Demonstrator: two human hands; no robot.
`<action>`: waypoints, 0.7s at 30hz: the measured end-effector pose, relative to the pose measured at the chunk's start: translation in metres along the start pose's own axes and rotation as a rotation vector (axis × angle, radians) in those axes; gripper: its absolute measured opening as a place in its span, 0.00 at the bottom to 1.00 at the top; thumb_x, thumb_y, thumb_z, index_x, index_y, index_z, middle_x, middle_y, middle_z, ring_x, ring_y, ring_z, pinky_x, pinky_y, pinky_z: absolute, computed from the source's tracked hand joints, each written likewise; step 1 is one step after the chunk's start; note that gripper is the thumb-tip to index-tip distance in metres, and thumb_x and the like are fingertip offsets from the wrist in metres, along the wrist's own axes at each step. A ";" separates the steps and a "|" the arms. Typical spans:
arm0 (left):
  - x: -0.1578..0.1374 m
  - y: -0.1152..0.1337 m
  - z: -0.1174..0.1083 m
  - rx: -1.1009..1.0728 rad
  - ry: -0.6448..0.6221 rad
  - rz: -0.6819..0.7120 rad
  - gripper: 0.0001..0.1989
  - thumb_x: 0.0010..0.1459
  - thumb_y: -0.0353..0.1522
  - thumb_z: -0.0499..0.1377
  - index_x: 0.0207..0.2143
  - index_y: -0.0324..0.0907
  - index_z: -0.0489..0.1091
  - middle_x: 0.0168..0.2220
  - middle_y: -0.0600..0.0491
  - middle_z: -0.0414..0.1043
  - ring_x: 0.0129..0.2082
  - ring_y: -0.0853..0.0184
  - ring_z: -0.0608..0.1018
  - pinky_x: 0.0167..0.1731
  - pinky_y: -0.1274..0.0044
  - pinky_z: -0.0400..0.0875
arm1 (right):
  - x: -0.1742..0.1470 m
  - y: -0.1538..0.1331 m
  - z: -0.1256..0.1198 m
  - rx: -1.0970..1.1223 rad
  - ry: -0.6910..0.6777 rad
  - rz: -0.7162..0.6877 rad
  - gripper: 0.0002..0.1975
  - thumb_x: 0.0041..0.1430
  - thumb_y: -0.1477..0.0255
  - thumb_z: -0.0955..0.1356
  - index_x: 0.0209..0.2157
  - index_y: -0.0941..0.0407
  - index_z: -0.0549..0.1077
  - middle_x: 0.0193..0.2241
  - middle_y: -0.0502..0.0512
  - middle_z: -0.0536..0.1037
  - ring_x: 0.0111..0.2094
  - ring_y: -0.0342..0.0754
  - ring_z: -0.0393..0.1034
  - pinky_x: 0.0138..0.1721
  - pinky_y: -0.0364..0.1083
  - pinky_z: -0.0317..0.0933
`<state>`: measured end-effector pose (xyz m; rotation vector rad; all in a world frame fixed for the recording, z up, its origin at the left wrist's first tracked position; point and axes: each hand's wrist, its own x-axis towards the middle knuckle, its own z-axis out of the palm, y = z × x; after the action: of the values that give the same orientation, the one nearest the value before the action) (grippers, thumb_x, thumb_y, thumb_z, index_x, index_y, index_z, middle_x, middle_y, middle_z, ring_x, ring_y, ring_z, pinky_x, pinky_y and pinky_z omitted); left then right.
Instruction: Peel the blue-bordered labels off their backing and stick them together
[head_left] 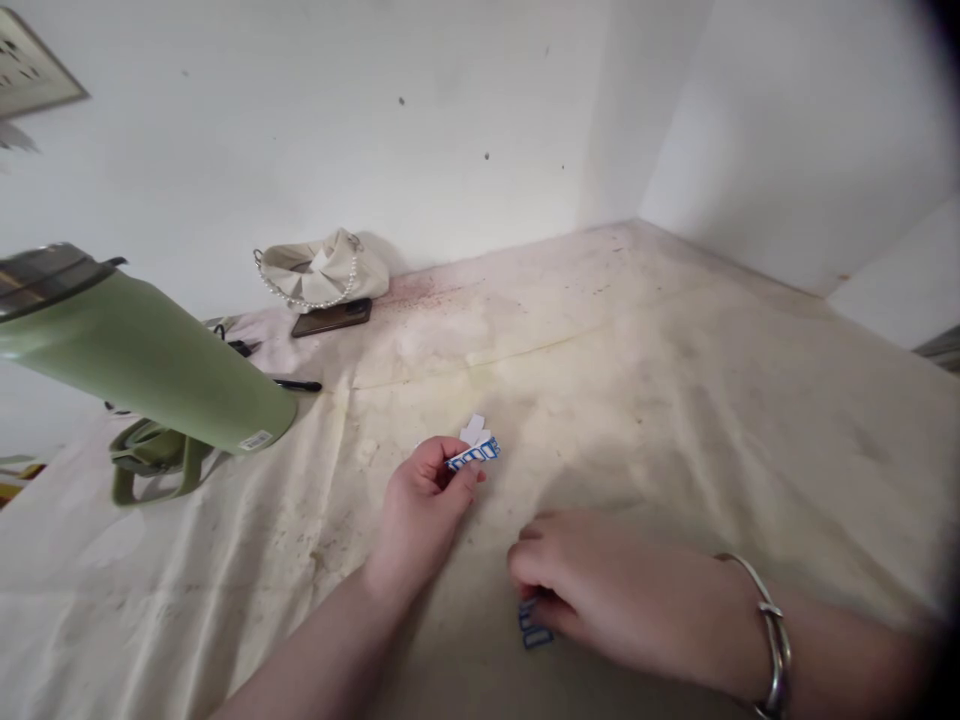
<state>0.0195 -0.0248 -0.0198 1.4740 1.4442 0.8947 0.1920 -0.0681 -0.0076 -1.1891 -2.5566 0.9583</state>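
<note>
My left hand (427, 505) pinches a small white paper piece with blue outlined boxes (474, 455) between thumb and fingers. A plain white, cross-shaped bit (475, 428) sticks up behind it in the same grip. Lower and to the right, my right hand (600, 580) is closed, palm down. From under its thumb juts a second small paper piece with blue outlines (535, 634), close to the cloth. Its other end is hidden by the fingers. A silver bangle (772, 620) circles the right wrist.
A tall green tumbler (165, 360) stands at the left, its green strap or handle (154, 460) beside the base. Behind are a black pen (298, 385), a phone (332, 317) and a cream bag with a pearl chain (322, 268). A stained, wrinkled cloth (465, 350) covers the table up to the white wall (465, 110).
</note>
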 end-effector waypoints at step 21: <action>-0.011 -0.009 0.009 -0.351 -0.206 0.012 0.06 0.51 0.32 0.61 0.27 0.39 0.67 0.19 0.59 0.66 0.20 0.75 0.65 0.22 0.83 0.58 | 0.025 0.014 -0.003 0.426 0.520 0.306 0.10 0.53 0.72 0.65 0.20 0.55 0.62 0.18 0.45 0.65 0.21 0.40 0.58 0.22 0.40 0.50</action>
<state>0.0237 -0.0375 -0.0310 1.2701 1.0678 0.9212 0.1852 -0.0420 -0.0168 -1.4747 -1.7036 1.0162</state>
